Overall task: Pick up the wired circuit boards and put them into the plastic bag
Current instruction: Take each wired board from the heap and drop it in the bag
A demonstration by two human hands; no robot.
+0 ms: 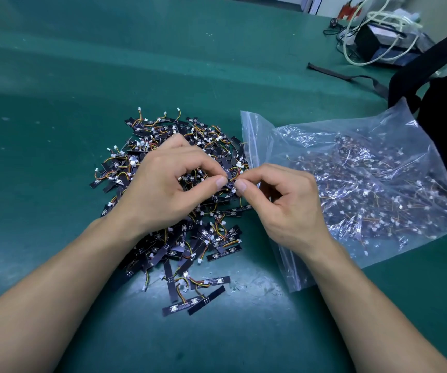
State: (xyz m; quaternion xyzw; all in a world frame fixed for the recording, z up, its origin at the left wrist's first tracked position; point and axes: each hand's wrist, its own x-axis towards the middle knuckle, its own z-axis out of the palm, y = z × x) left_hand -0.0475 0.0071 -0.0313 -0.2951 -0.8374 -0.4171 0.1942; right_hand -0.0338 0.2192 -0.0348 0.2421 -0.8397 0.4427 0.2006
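Left hand [163,184] and right hand [284,208] both pinched boards [206,238] atop pile, fingertips narrow. Bag [365,170] mouth lay just rightward; right hand nearer.

A green-matted table [109,63] fills the view, pale wall [332,4] behind.

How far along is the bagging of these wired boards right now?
Done: many boards already sit inside the clear plastic zip bag. In hand: the left hand and right hand both pinch one black wired circuit board. Left: a big heap of black wired boards lies on the green mat.
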